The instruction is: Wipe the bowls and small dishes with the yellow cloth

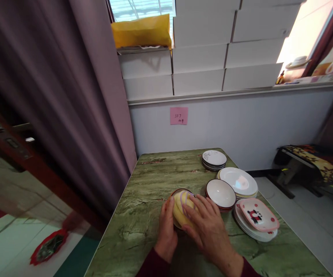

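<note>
A bowl (179, 189) with a brown rim is held low over the green wood-patterned table, near the middle. My left hand (167, 229) is closed round the bowl's left side, its thumb by the rim. A yellow cloth (180, 206) with pale purple lines is bunched over the bowl and hides most of its inside. My right hand (208, 225) grips the cloth from the right, with its fingers curved over it. Whether the bowl's base touches the table is hidden.
To the right stand stacked white bowls (220, 192), white plates (238, 180), and plates topped by a pink-rimmed cartoon dish (260, 213). Small patterned plates (214, 157) are stacked at the back. A purple curtain (97, 77) hangs left of the table (151, 173).
</note>
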Tool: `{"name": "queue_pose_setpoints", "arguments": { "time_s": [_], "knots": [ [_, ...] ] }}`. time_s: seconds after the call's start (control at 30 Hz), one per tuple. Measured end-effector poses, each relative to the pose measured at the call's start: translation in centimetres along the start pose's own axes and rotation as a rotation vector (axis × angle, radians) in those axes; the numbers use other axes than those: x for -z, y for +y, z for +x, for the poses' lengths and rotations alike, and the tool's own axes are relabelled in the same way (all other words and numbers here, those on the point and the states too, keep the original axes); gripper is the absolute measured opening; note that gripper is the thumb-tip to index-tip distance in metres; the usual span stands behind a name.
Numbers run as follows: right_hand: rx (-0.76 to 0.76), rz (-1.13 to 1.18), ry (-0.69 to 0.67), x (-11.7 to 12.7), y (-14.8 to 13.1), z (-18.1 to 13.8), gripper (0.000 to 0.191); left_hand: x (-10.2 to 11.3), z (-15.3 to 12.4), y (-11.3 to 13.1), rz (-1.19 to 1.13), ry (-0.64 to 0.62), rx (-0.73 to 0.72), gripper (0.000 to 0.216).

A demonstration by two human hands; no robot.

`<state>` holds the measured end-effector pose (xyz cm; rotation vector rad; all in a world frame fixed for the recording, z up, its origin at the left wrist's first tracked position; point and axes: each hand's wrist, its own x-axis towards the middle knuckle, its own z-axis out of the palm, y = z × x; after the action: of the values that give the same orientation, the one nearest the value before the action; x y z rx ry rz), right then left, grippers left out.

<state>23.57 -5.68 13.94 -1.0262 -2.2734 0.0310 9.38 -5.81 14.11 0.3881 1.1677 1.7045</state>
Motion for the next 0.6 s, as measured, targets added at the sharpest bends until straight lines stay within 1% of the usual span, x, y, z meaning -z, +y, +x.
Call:
{"name": "queue_pose_setpoints", "arguments": {
  "time_s": [0.07, 0.13, 0.2, 0.23, 0.3, 0.37, 0.43, 0.47, 0.53, 0.57, 0.6],
  "knots": [
    [0.006, -0.009, 0.018, -0.1, -0.1, -0.2, 0.046, 0.0, -0.1, 0.1, 0.015, -0.007, -0.017, 0.04],
    [-0.012, -0.044, -0.021, -0.7, 0.0, -0.2, 0.055, -0.2, -0.5, 0.1, 0.072, -0.03, -0.032, 0.041],
    [-0.053, -0.108, -0.084, -1.9, 0.1, -0.2, 0.064, -0.5, -1.0, -0.2, 0.16, -0.093, -0.047, 0.041],
    [-0.074, -0.14, -0.112, -2.7, 0.2, -0.3, 0.065, -0.6, -1.2, -0.4, 0.21, -0.122, -0.056, 0.04],
    [-0.109, -0.176, -0.153, -4.4, 0.4, -0.7, 0.06, -0.7, -1.4, -0.9, 0.31, -0.144, -0.077, 0.04],
    [-0.153, -0.145, -0.165, -5.7, 0.5, -1.3, 0.056, -0.6, -1.3, -1.3, 0.39, -0.106, -0.106, 0.04],
    [-0.213, 0.002, -0.153, -6.3, 0.6, -1.5, 0.052, -0.3, -0.9, -1.5, 0.415, -0.04, -0.143, 0.044],
    [-0.246, 0.127, -0.138, -6.2, 0.7, -1.4, 0.049, -0.2, -0.7, -1.6, 0.402, -0.017, -0.16, 0.047],
    [-0.303, 0.468, -0.115, -5.2, 0.7, -0.8, 0.037, 0.0, -0.4, -1.5, 0.355, 0.008, -0.185, 0.05],
    [-0.331, 0.671, -0.123, -4.4, 0.7, -0.3, 0.031, 0.1, -0.4, -1.3, 0.335, 0.003, -0.187, 0.051],
    [-0.364, 0.882, -0.157, -3.6, 0.8, 0.1, 0.027, 0.1, -0.3, -1.2, 0.32, -0.009, -0.18, 0.052]
  ]
}}
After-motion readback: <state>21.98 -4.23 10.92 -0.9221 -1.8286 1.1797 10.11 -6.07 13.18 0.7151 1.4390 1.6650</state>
